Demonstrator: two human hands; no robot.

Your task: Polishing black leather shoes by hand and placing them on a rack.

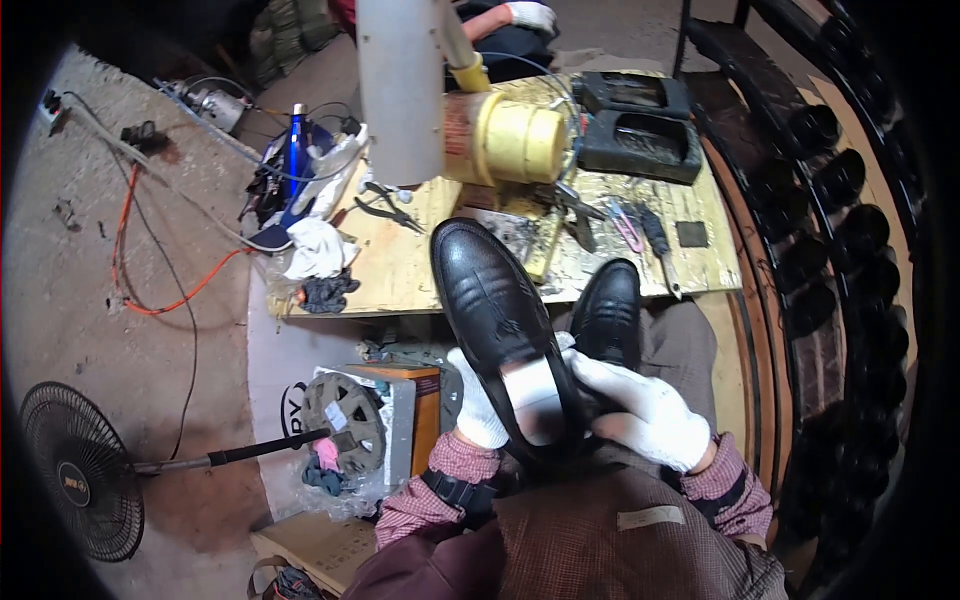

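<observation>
A black leather loafer (490, 290) with a pale insole points away from me, tilted up in front of my body. My left hand (480, 405), in a white knit glove, is closed around its left side, with the fingers partly hidden beneath the shoe. Just to the right is a second black loafer (612, 305), its toe also pointing away. My right hand (645, 412), gloved in white too, curls over the heel end of this second shoe. Its fingertips reach close to the first loafer's opening, and whether they touch it I cannot tell.
A worktable (390, 275) ahead carries pliers (390, 208), a yellow cylindrical machine part (520, 138), black trays (640, 145) and a screwdriver (657, 240). At left stands a fan (80, 470). Racks of black shoes (840, 180) line the right. Another person's gloved hand (532, 16) shows beyond.
</observation>
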